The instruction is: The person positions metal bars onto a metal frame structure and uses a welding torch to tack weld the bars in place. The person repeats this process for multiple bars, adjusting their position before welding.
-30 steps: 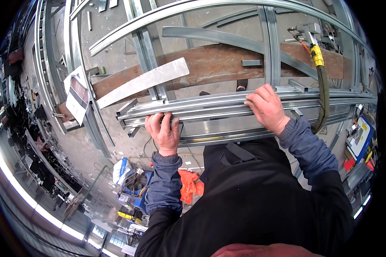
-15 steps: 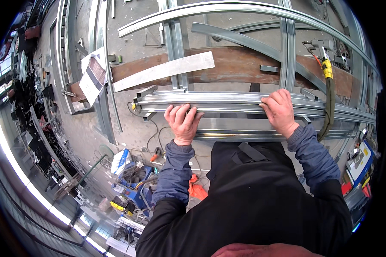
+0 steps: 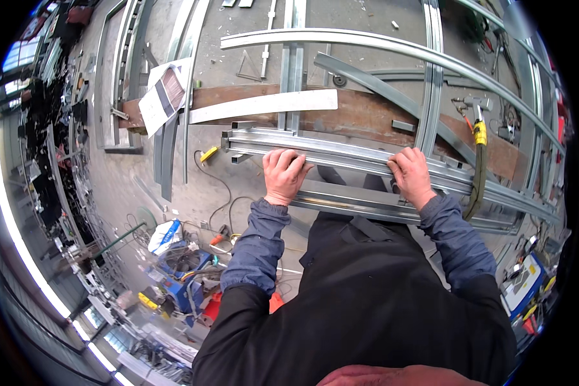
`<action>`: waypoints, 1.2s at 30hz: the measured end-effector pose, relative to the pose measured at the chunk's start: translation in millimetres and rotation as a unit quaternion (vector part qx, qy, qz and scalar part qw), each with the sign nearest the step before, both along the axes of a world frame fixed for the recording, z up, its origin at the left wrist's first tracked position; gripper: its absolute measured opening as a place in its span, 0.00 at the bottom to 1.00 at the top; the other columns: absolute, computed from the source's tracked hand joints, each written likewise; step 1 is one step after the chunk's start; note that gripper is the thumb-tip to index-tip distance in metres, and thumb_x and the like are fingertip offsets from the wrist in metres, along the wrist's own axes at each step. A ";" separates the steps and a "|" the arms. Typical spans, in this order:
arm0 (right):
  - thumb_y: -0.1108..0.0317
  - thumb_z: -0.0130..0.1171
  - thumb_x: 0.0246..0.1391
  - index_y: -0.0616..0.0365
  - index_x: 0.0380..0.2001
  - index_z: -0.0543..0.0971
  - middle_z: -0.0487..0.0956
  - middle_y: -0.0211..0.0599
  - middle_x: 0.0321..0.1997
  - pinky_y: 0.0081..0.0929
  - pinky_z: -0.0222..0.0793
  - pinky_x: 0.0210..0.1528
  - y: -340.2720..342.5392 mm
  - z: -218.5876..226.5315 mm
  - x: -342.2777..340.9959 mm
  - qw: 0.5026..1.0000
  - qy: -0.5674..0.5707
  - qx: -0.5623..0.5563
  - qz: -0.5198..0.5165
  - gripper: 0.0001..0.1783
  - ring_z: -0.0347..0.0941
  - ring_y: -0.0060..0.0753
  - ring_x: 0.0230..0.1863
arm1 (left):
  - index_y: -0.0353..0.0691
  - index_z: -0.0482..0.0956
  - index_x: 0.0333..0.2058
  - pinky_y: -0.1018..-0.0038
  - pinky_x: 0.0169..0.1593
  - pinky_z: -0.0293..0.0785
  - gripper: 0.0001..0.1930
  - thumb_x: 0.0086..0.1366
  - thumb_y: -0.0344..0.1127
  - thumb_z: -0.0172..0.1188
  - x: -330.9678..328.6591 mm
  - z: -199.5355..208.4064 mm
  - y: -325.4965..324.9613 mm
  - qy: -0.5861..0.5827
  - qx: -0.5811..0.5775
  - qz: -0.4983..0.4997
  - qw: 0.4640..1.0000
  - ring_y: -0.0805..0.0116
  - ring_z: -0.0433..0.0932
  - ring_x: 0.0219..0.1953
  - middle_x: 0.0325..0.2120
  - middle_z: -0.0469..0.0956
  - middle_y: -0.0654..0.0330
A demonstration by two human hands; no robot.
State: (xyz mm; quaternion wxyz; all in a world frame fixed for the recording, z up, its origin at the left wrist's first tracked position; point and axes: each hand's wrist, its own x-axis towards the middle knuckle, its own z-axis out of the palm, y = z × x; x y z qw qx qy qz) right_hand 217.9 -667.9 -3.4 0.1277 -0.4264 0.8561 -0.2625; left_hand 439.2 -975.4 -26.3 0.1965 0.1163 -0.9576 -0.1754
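Observation:
A long galvanized steel channel [image 3: 347,153] lies crosswise in front of me, part of a bundle of parallel profiles resting on short square tubes. My left hand [image 3: 284,175] grips its near edge towards the left end, fingers curled over the top. Farther right, my right hand [image 3: 410,177] holds the same edge in a similar grip. Both thumbs and the undersides of the fingers are partly hidden. Between the hands and my body runs another steel profile [image 3: 354,204], lower down.
A rusty brown beam [image 3: 231,94] crosses behind, bearing a pale flat strip [image 3: 270,106] and printed sheets [image 3: 164,96]. A tool with a yellow-wrapped hose [image 3: 480,133] hangs at right. Blue equipment [image 3: 185,276], cables and an orange-handled tool [image 3: 220,235] lie on the floor at left.
The whole view has shifted and turned slightly, so the steel channel now slants down to the right. Both hands stay on its near edge.

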 end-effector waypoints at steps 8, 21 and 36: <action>0.65 0.75 0.59 0.54 0.47 0.85 0.79 0.39 0.47 0.45 0.74 0.58 9.9 15.9 -14.7 0.995 -0.082 0.033 0.052 0.15 0.74 0.51 0.53 | 0.49 0.86 0.40 0.58 0.56 0.71 0.17 0.55 0.45 0.80 -1.5 4.4 -1.4 -0.007 -0.013 -0.010 1.000 0.58 0.79 0.48 0.39 0.80 0.66; 0.49 0.73 0.63 0.51 0.70 0.79 0.81 0.50 0.60 0.47 0.74 0.64 22.4 10.4 -50.7 0.964 -0.172 0.173 0.108 0.36 0.77 0.58 0.62 | 0.55 0.78 0.66 0.59 0.73 0.64 0.35 0.61 0.55 0.75 -31.1 11.2 -4.6 -0.078 -0.060 -0.170 0.980 0.61 0.74 0.61 0.57 0.76 0.63; 0.58 0.75 0.60 0.52 0.65 0.83 0.80 0.44 0.62 0.46 0.74 0.66 8.0 16.0 -28.6 0.989 -0.070 0.076 0.108 0.31 0.76 0.55 0.64 | 0.52 0.77 0.65 0.63 0.67 0.70 0.34 0.64 0.56 0.72 -30.9 -1.0 -7.7 -0.080 -0.027 -0.191 0.978 0.63 0.76 0.58 0.54 0.76 0.64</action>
